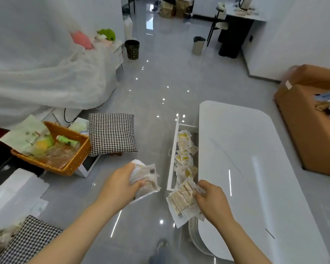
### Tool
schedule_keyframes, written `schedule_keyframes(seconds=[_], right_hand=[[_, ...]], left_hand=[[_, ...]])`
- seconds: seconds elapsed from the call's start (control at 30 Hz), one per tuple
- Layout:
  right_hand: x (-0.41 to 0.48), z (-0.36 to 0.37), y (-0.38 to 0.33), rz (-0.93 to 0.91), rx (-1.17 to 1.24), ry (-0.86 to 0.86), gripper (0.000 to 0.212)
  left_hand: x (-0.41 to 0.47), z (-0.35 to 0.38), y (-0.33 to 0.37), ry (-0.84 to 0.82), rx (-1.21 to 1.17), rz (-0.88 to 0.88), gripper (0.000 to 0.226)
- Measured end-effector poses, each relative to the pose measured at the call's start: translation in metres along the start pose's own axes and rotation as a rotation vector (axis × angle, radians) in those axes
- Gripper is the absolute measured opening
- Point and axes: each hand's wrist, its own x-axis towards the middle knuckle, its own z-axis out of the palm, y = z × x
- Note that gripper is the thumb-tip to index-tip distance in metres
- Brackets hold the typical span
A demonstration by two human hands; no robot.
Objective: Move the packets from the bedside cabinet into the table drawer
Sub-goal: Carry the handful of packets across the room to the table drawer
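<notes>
- Beside the bench's [255,168] long left edge, above the floor: left hand [120,184] gripping a bundle of packets [145,178], right hand [211,201] pinching a second bundle [181,202] at the near end of the open drawer [173,155].
- Best carried forward over the drawer's middle and kept low before release, right bundle first, so none slip over the front rail.
- Flat, crinkly sachets, pale with yellow-tan print and a barcode; loose packets [185,155] already heaped inside the drawer.

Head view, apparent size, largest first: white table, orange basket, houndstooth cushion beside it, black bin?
white table
orange basket and houndstooth cushion, too alike to rank
black bin smallest, though it stands farther from the camera
</notes>
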Motion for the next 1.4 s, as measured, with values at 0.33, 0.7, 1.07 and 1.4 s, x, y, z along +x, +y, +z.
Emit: schedule_keyframes(seconds=[0.33, 0.7, 1.07, 1.4], right_hand=[[0.115, -0.004, 0.013, 0.136, 0.035, 0.031, 0.011], [0.227, -0.03, 0.045, 0.312, 0.102, 0.06, 0.032], [0.271, -0.007, 0.052, 0.64, 0.173, 0.089, 0.019], [0.292, 0.022, 0.022, 0.999, 0.3, 0.162, 0.01]], left_hand=[[0.144, 0.016, 0.005, -0.162, 0.063, 0.082, 0.028], [0.299, 0.044, 0.05, -0.321, 0.15, 0.172, 0.015], [0.439, 0.102, 0.068, -0.647, 0.212, 0.339, 0.011], [0.535, 0.157, 0.09, -0.948, 0.422, 0.576, 0.018]])
